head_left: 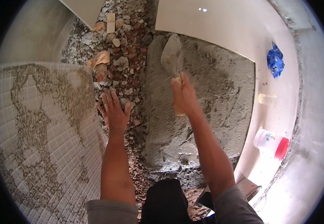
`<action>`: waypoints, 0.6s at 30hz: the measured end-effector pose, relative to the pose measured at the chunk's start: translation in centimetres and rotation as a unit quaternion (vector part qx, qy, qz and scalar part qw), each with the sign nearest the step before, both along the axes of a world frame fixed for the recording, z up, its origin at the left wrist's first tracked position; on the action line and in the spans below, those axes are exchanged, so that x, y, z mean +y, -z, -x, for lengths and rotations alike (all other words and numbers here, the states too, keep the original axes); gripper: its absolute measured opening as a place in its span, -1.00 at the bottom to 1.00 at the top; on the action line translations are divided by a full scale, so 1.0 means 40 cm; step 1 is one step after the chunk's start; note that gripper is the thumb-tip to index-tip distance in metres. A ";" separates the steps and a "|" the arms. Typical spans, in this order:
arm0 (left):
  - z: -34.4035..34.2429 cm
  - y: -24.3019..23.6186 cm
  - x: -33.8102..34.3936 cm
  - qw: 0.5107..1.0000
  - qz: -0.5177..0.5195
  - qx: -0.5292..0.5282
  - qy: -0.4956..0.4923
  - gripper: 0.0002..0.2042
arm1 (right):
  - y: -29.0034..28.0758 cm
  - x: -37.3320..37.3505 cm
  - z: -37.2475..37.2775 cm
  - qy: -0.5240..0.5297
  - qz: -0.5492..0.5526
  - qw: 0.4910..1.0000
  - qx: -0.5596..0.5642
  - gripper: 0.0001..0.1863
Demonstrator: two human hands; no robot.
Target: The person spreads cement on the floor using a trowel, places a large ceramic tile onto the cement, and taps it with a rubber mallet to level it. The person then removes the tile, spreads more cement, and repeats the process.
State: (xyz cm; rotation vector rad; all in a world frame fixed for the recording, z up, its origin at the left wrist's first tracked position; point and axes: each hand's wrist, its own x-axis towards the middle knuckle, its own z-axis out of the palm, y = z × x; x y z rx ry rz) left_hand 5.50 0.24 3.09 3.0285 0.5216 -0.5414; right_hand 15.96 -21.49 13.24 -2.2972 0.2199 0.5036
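Observation:
My right hand [185, 96] grips the pale handle of a trowel [171, 54]. Its pointed blade, smeared with grey, extends away from me over the far left part of a bed of wet mortar [221, 93]. The mortar's surface is rough and ridged, with a wet shine at its near edge. My left hand [115, 115] is propped with fingers spread on a strip of broken rubble [122, 65], beside the edge of a large tile [63, 132]. That tile shows a gridded face streaked with dried brown-grey mortar.
Smooth pale tiles [203, 18] border the mortar at the far side and right. On the right lie a crumpled blue wrapper [275, 61], a small clear cup [267, 99] and a white tub with a red lid [270, 145]. Another slab [85, 9] overhangs the rubble at far left.

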 end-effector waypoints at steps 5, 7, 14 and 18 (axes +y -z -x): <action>0.003 0.004 -0.003 0.999 -0.033 -0.015 0.018 -0.25 | -0.075 -0.010 -0.072 -0.138 0.147 0.977 0.075 -0.37; 0.003 0.004 -0.004 0.999 -0.018 -0.026 0.012 -0.25 | -0.130 -0.041 -0.104 -0.122 0.100 0.976 0.152 -0.38; 0.008 0.016 0.003 0.999 -0.009 -0.039 0.012 -0.25 | -0.168 -0.030 -0.130 -0.126 0.001 0.983 0.136 -0.39; 0.013 0.028 0.005 0.997 -0.006 -0.073 0.018 -0.25 | -0.175 -0.055 -0.162 -0.171 0.071 0.965 0.187 -0.41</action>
